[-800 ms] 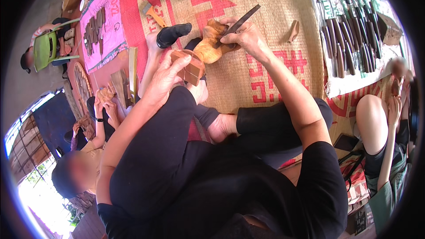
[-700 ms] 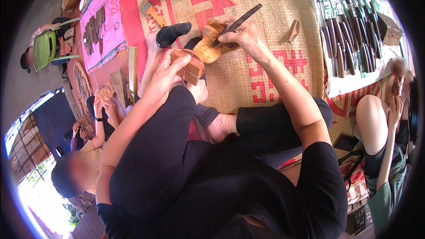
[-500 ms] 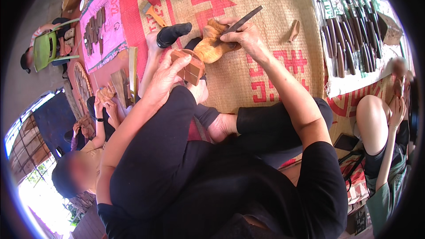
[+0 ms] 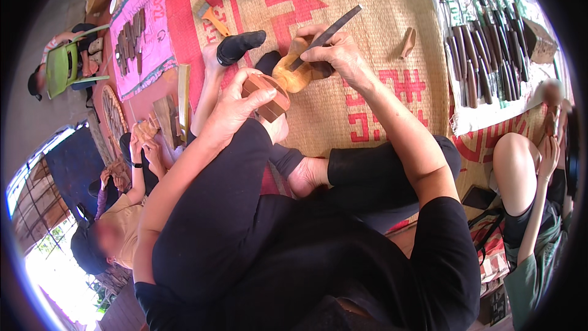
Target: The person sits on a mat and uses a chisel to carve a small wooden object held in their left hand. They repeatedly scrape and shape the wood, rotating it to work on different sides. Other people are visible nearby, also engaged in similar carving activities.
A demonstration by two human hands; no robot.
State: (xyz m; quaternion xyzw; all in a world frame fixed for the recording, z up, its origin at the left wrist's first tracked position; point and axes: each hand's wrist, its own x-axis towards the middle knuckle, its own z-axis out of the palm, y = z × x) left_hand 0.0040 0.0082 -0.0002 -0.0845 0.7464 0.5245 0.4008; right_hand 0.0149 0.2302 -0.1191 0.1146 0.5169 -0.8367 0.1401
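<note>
My left hand (image 4: 240, 99) is closed round a faceted reddish-brown wooden block (image 4: 274, 108), its thumb across the near side. Right beside the block is a yellowish carved wooden piece (image 4: 294, 79) with rounded forms, between my feet. In my right hand (image 4: 340, 55) is a dark, straight chisel (image 4: 337, 27), slanting up to the right, its lower end against the carving. The fingers of that hand also reach over the carving's far side, and they hide part of it. A black-socked foot (image 4: 242, 48) lies just beyond the block.
An orange-handled brush (image 4: 212, 17) lies on the patterned woven mat (image 4: 392, 0). Farther right are a small wooden piece (image 4: 408, 43) and rows of dark-handled tools (image 4: 484, 55) on a white cloth. More tools lie on a pink cloth (image 4: 156, 18). Other people sit at left and right.
The block has turned in my left hand and moved slightly right. The carving has tipped, its rounded end now facing me more. The chisel has shifted down and left onto it.
</note>
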